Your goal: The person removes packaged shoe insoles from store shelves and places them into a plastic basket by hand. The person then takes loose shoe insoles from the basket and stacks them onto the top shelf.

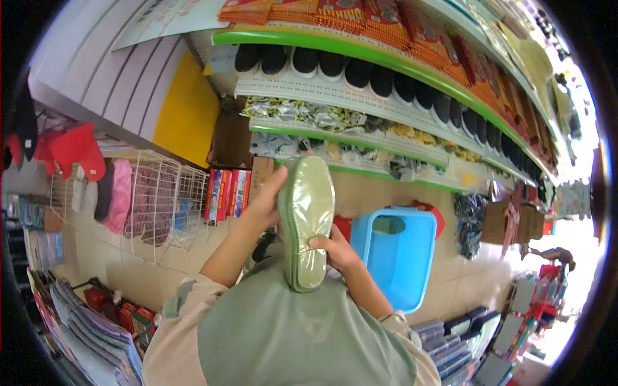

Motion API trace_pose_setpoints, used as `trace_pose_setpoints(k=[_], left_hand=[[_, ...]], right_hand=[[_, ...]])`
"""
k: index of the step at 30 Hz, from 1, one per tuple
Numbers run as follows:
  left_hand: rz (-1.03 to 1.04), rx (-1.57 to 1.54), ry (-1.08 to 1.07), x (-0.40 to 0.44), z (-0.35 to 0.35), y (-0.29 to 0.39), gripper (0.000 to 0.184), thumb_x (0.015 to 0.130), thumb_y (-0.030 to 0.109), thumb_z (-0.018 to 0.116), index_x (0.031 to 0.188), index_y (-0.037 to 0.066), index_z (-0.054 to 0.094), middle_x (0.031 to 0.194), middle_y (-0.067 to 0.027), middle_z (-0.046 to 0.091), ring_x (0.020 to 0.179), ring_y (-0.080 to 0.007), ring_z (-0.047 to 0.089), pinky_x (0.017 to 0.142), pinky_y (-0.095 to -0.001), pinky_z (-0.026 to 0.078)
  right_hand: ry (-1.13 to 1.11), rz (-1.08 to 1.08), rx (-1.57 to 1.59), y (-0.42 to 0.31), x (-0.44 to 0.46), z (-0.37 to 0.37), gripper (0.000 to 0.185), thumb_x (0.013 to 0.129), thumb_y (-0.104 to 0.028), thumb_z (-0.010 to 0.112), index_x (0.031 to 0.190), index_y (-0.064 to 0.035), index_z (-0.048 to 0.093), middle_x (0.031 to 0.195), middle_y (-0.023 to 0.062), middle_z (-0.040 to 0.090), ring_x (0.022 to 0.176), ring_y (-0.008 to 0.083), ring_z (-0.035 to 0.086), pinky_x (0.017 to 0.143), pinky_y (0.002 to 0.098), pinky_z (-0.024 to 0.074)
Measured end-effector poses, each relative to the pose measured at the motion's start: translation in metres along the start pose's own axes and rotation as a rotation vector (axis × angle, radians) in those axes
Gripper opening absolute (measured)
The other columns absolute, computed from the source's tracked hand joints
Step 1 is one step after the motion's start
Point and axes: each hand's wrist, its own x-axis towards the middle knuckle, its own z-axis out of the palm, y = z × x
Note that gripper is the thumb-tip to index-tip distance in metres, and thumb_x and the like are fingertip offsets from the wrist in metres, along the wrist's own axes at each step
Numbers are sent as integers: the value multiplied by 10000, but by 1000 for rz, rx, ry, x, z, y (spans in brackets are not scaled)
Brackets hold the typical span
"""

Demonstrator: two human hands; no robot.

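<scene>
A thick stack of green insoles (310, 212) in shiny clear plastic stands nearly upright in front of my chest, held between both hands. My left hand (265, 198) grips its left edge near the upper half, with some fingers hidden behind it. My right hand (336, 248) holds the lower right side, its thumb pressed on the plastic front. Just right of the stack, a light blue plastic bin (412, 260) sits on the floor, and a green insole (389, 224) shows inside it near the far wall.
Ahead runs a shelf with green edging (380, 46), carrying dark shoes (331, 64) and orange packets (351, 9). At left stands a white wire basket (154, 212) with slippers, beside red and blue boxes (228, 193). Folded textiles (84, 328) lie lower left.
</scene>
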Motion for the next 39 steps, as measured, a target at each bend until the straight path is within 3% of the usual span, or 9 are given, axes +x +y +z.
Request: trace_pose_setpoints(k=[1, 3, 5, 10, 18, 25, 27, 31, 39], left_hand=[[-104, 152, 137, -5, -4, -6, 587, 979, 384, 513, 1455, 107, 309, 1339, -92, 513, 1220, -206, 520, 1022, -391, 437], [-6, 416, 99, -9, 8, -34, 779, 921, 531, 539, 1480, 70, 253, 1437, -129, 410, 1315, -251, 417, 1086, -403, 350], [-52, 583, 102, -14, 8, -62, 744, 926, 489, 566, 1459, 52, 283, 1430, -108, 407, 1296, -227, 428, 1064, -387, 364], [16, 1038, 10, -21, 37, -108, 727, 848, 143, 729, 1424, 12, 305, 1328, -142, 473, 1246, -232, 470, 1027, -361, 405], [165, 1046, 186, -13, 48, -103, 683, 811, 100, 748, 1370, -6, 371, 1248, -134, 536, 1179, -216, 519, 987, -353, 426], [536, 966, 505, -40, 59, 5, 560, 799, 81, 722, 1296, -6, 481, 1166, -106, 599, 1073, -196, 573, 938, -336, 458], [709, 863, 722, -41, 64, 51, 541, 812, 100, 702, 1294, -8, 482, 1149, -106, 604, 1045, -194, 583, 902, -335, 478], [930, 930, 823, -23, 59, 161, 544, 820, 160, 716, 1279, -26, 490, 1126, -109, 606, 983, -182, 601, 841, -313, 497], [622, 800, 671, 33, 25, 354, 402, 856, 235, 689, 1145, -25, 587, 993, -80, 655, 853, -158, 636, 753, -289, 513]], right_hand=[[51, -29, -15, -1, -3, -7, 571, 763, -158, 730, 1236, 74, 508, 1155, 140, 612, 1024, 211, 603, 903, 356, 485], [173, -141, 47, 0, -9, -20, 517, 771, -151, 719, 1201, 63, 526, 1109, 129, 617, 990, 212, 610, 868, 346, 499], [265, -243, 53, 2, -15, -45, 500, 776, -149, 712, 1192, 59, 528, 1095, 127, 617, 971, 212, 615, 850, 341, 506], [380, -324, 150, -23, -38, -65, 459, 784, -164, 710, 1161, 44, 552, 1073, 125, 619, 944, 208, 617, 817, 318, 506], [214, -262, -203, -34, -27, -72, 415, 839, -217, 678, 1143, 43, 569, 1076, 96, 622, 967, 180, 586, 855, 338, 465], [-119, -448, -212, -45, 8, -40, 399, 911, -249, 629, 1194, 17, 536, 1218, 122, 570, 1158, 201, 521, 908, 346, 472], [-85, -434, -231, -42, 16, -48, 352, 937, -254, 596, 1170, 6, 551, 1256, 140, 557, 1163, 217, 525, 899, 364, 483], [82, -350, -208, -34, 26, -72, 253, 975, -219, 539, 1127, -19, 573, 1262, 150, 553, 1155, 235, 542, 879, 362, 495], [344, -319, -122, -45, 71, -65, 225, 957, -183, 580, 1097, -7, 583, 1178, 122, 600, 1046, 206, 586, 796, 320, 493]])
